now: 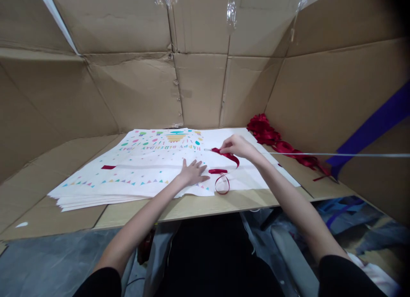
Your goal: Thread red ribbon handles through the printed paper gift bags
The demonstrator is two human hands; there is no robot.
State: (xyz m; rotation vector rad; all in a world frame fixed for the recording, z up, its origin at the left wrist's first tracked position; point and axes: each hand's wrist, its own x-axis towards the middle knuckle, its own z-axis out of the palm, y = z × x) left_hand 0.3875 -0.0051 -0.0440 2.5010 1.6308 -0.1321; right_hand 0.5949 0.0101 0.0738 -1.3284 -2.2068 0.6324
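Note:
My left hand (192,172) lies flat with fingers spread on a stack of white printed sheets (134,177), whose top one reads "HAPPY BIRTHDAY" upside down. Over the right part of the stack, my right hand (235,145) pinches a dark red ribbon (233,159), whose tail curls down. Between the hands rests a folded red ribbon piece (218,171) with a thin red loop (228,185) beside it. A small red rectangle (109,167) sits on the left of the top sheet, at the end of a pale band running toward my left hand.
Cardboard walls (201,83) enclose the table (188,207) at the back and sides. Several red ribbons (265,130) are heaped along the right wall. A thin white strip (320,154) stretches rightward past my right arm, and a purple band (371,128) hangs at the right.

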